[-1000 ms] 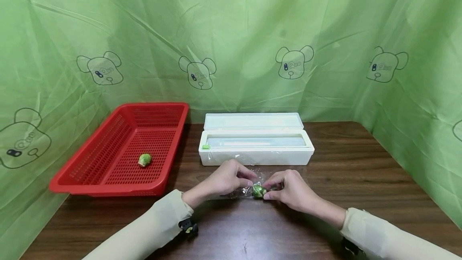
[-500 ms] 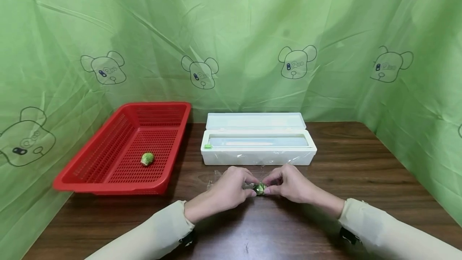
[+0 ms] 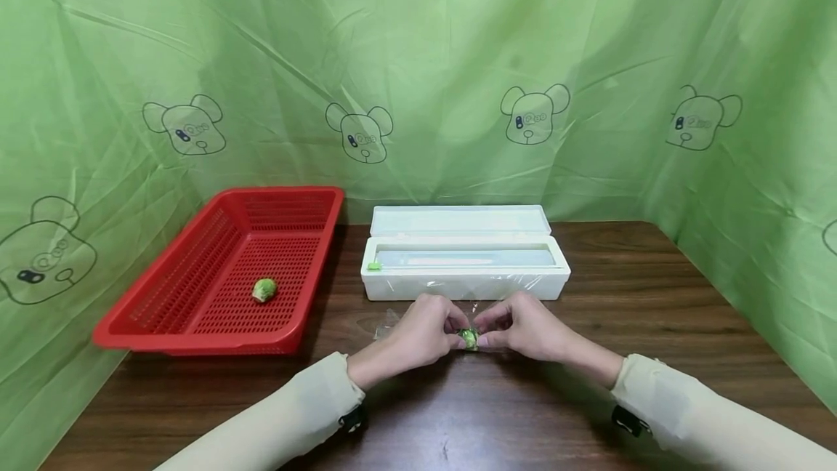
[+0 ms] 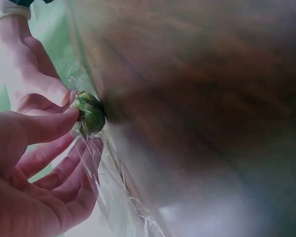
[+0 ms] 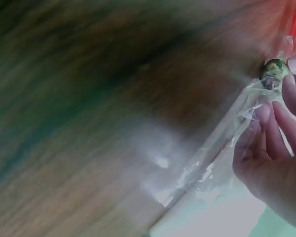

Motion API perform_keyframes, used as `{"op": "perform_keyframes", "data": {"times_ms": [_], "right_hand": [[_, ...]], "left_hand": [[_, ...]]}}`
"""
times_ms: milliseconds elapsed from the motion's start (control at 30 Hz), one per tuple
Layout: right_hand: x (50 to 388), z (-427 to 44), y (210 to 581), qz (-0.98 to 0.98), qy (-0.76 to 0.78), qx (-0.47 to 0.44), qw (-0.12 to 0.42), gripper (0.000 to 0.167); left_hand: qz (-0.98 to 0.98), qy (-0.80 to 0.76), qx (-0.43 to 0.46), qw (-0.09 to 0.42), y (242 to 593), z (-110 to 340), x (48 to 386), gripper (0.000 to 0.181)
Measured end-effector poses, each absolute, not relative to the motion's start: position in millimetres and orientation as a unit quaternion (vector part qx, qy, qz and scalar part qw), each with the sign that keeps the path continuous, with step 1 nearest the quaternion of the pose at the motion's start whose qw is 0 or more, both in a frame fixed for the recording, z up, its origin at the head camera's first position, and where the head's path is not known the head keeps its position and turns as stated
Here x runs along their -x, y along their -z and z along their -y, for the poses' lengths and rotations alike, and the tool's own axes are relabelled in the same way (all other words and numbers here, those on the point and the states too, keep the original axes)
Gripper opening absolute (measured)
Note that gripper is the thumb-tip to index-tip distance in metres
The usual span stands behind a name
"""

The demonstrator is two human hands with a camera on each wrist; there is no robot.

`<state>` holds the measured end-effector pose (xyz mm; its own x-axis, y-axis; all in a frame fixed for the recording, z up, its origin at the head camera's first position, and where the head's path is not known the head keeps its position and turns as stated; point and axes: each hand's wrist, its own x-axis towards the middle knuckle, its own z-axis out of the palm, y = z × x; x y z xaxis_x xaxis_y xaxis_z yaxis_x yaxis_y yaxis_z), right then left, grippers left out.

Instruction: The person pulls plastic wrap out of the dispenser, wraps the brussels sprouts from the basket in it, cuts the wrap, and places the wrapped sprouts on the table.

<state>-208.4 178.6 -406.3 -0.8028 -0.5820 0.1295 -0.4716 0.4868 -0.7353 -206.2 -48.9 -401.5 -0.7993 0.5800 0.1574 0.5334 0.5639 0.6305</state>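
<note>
A small green Brussels sprout (image 3: 469,339), partly covered by clear cling film (image 4: 108,187), sits on the table between both hands. My left hand (image 3: 425,327) pinches it from the left, thumb against its side in the left wrist view. From the right, my right hand (image 3: 525,327) holds the sprout and the film with thumb and fingers. In the right wrist view, crinkled film clings to the sprout (image 5: 275,74) and trails along the table. Fingers hide part of the sprout in every view.
Behind the hands stands a white cling film box (image 3: 464,286), its lid raised and film hanging over its front. A red perforated basket (image 3: 196,342) is at the left, holding another Brussels sprout (image 3: 264,290). Green fabric (image 3: 445,57) surrounds the brown wooden table (image 3: 523,420).
My left hand has shifted right and its fingers now close on the sprout. The right hand has stayed at the sprout, which moved slightly away from me. More film is gathered around it.
</note>
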Motion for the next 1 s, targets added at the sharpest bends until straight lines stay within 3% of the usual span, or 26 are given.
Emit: {"op": "perform_keyframes", "data": {"times_ms": [400, 800, 1000], "right_hand": [[201, -164, 405, -0.882, 0.356, 0.306, -0.037, 0.032], [208, -162, 412, -0.88, 0.364, 0.304, -0.032, 0.025], [210, -165, 411, -0.886, 0.369, 0.282, -0.016, 0.021]], "left_hand": [[-0.886, -0.36, -0.283, 0.067, 402, 53, 214, 0.013], [-0.888, -0.358, -0.285, 0.045, 403, 52, 216, 0.015], [-0.891, -0.333, -0.309, -0.009, 399, 55, 206, 0.02]]}}
